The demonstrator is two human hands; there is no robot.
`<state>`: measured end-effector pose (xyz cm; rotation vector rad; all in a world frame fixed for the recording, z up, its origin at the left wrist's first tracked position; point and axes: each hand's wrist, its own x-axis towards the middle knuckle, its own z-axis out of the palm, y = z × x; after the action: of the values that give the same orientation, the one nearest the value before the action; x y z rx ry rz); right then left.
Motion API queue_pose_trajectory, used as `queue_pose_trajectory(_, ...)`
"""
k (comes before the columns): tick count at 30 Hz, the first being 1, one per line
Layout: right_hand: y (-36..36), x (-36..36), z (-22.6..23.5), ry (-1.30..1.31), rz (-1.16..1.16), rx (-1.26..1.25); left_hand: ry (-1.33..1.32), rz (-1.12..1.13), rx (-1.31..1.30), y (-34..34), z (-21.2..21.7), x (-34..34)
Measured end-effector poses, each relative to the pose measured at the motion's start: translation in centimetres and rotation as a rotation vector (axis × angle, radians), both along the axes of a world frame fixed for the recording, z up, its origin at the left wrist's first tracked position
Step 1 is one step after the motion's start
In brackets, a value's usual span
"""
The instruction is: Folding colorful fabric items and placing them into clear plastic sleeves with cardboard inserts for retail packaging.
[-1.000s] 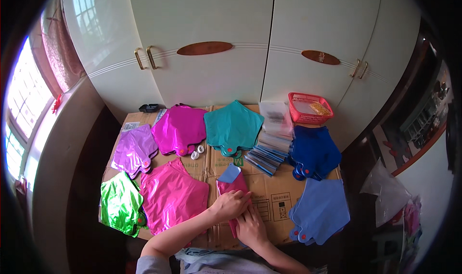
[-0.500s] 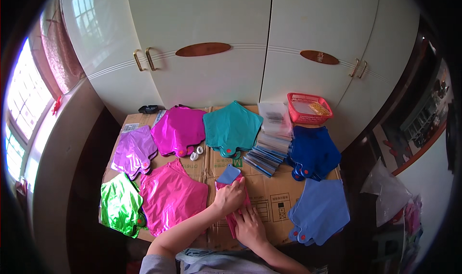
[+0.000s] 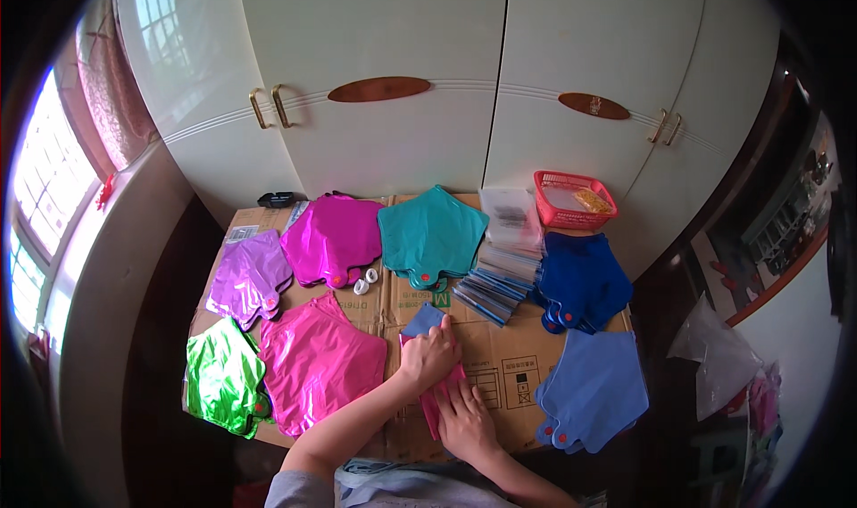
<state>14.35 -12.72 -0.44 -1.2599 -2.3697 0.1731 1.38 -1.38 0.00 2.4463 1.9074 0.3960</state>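
A pink foil balloon point(image 3: 429, 416), folded into a long narrow strip, lies on the cardboard in front of me. A dull blue piece point(image 3: 422, 320) shows at its far end. My left hand point(image 3: 430, 354) is closed over the far part of the strip, its fingers curled and pressed down; what lies under them is hidden. Nearer to me, my right hand point(image 3: 465, 416) rests flat on the strip with fingers stretched out. To the left lies a stack of flat pink foil balloons point(image 3: 321, 365).
Around the cardboard point(image 3: 393, 437) lie flat balloon stacks: green point(image 3: 223, 378), lilac point(image 3: 250, 276), magenta point(image 3: 330, 237), teal point(image 3: 432, 236), dark blue point(image 3: 585, 280), light blue point(image 3: 596, 390). Two white rolls point(image 3: 366, 281), clear sleeves point(image 3: 511, 215), filled packets point(image 3: 491, 289) and a red basket point(image 3: 576, 213) stand farther back.
My left hand has slid slightly away from me along the folded strip and covers more of the blue piece. My right hand stays almost in place.
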Motion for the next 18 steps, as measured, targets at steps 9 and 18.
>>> queue_pose_trajectory(9,-1.5,4.1,3.2,-0.037,0.161,-0.08,-0.065,-0.033,0.25,-0.2,-0.7,-0.3)
queue_pose_trajectory(18,11.7,4.4,2.0,0.155,0.167,0.054,-0.062,-0.049,0.318,-0.2,-0.9,-0.2)
